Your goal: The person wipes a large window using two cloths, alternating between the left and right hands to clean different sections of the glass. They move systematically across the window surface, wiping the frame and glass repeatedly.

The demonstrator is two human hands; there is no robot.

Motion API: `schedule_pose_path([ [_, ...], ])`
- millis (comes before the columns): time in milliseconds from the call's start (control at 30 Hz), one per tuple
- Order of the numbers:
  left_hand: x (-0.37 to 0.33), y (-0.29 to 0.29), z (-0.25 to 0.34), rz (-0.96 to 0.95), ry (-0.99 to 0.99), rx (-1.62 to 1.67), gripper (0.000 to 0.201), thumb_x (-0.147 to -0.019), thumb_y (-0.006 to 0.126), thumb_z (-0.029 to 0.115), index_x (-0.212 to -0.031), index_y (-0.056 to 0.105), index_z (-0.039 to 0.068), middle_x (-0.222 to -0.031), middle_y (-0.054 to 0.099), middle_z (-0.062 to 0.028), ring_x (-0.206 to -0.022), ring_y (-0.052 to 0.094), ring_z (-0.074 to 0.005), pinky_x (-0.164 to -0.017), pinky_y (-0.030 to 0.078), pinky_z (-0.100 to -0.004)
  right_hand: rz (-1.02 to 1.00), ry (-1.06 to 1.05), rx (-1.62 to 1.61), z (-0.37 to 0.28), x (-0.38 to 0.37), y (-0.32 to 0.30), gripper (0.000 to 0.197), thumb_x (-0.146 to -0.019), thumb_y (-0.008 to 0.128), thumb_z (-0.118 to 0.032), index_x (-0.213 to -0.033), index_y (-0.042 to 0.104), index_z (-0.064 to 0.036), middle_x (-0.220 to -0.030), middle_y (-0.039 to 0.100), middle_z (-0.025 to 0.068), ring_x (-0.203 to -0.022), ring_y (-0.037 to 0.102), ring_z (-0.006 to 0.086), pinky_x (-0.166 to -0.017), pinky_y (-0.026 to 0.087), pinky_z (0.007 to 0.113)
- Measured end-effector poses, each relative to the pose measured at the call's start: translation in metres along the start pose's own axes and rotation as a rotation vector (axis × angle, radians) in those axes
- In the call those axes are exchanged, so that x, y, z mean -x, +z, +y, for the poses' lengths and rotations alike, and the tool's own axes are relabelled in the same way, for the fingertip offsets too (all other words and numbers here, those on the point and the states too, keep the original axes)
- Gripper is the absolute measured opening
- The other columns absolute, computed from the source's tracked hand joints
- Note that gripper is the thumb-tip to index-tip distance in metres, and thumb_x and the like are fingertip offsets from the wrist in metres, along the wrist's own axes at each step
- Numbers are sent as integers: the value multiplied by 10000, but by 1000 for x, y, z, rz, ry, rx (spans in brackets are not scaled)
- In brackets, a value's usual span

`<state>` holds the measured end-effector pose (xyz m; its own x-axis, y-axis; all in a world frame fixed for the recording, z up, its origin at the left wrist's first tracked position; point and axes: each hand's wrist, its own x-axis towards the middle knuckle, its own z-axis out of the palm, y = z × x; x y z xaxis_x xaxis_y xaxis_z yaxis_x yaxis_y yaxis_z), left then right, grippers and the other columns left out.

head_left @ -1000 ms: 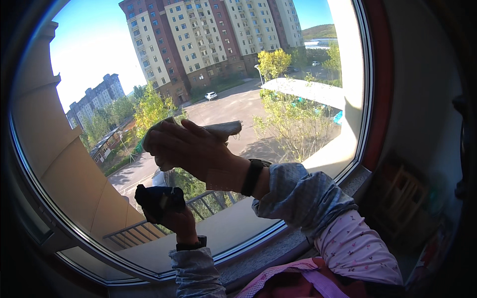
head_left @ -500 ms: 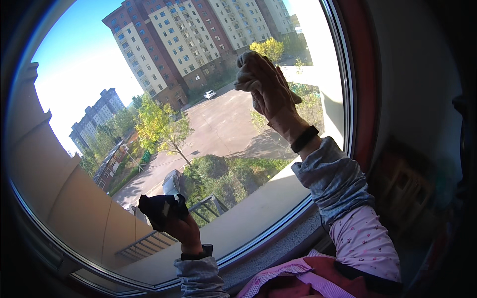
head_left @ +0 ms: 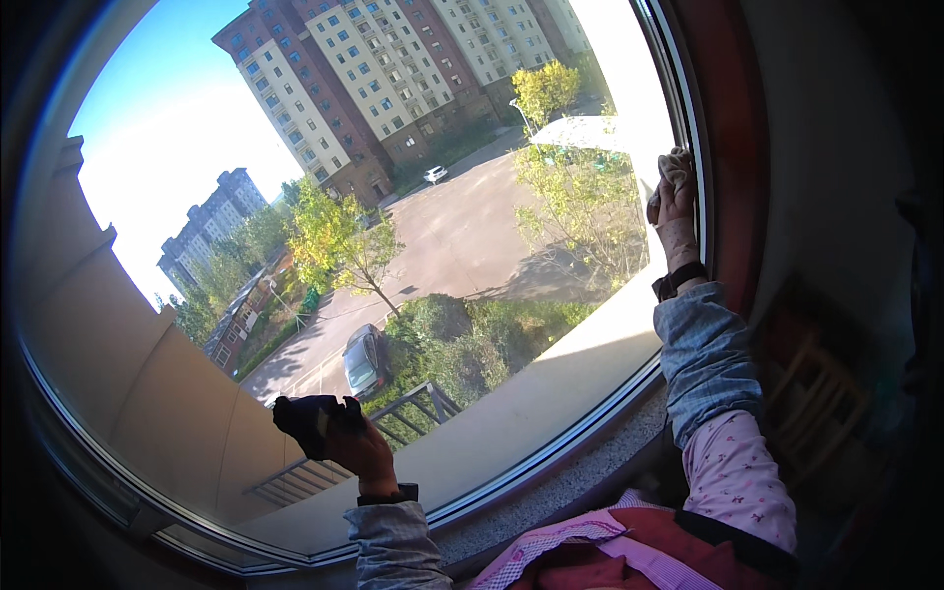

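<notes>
My right hand [head_left: 676,221] is at the right edge of the large window pane [head_left: 462,231], beside the frame. Under its fingers is a grey cloth [head_left: 675,169], bunched and pressed against the glass; parts of the fingers blend with it. Lower down on the left, my left hand [head_left: 364,454] is raised before the glass, closed around a crumpled black cloth [head_left: 307,423]. Whether that cloth touches the pane I cannot tell. Both wrists wear dark bands below pushed-up grey sleeves.
A dark red window surround [head_left: 733,157] curves along the right side. Below the pane runs a speckled sill [head_left: 590,447]. A wooden slatted chair or rack [head_left: 816,398] stands at the lower right. Outside are a railing, trees, cars and tall buildings.
My right hand has moved right and down with the grey cloth, from the pane's upper middle to its right edge. My left hand stays nearly in place. The view has shifted slightly.
</notes>
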<state>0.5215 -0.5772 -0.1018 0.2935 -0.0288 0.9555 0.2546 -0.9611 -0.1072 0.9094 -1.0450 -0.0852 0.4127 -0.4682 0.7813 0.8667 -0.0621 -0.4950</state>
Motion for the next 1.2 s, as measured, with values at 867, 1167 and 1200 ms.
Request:
schedule_pose_path([
  [867, 23, 18, -18, 114, -330, 505, 245, -1017, 623, 140, -1123, 650, -80, -1125, 677, -174, -1054, 650, -267, -919, 502, -371, 19, -127, -162, -37, -63, 49, 172, -1035, 500, 8, -1154, 615, -39, -1156, 624, 47, -1129, 594, 168, -1091, 435, 301],
  [1167, 33, 18, -25, 35, -331, 358, 171, -993, 635, 69, -1105, 663, -58, -1086, 698, -134, -976, 669, -222, -863, 522, -345, -598, -807, 166, -249, 111, 179, 716, -959, 614, -12, -1587, 382, -266, -1702, 249, 51, -1556, 276, 316, -1259, 267, 558],
  [1200, 32, 20, -26, 12, -368, 390, 164, -988, 635, 57, -1101, 666, -58, -1080, 703, -133, -970, 675, -219, -863, 526, -344, -625, -789, 146, -252, 105, 184, 725, -960, 604, -4, -1594, 371, -266, -1701, 256, 50, -1555, 280, 308, -1254, 277, 554],
])
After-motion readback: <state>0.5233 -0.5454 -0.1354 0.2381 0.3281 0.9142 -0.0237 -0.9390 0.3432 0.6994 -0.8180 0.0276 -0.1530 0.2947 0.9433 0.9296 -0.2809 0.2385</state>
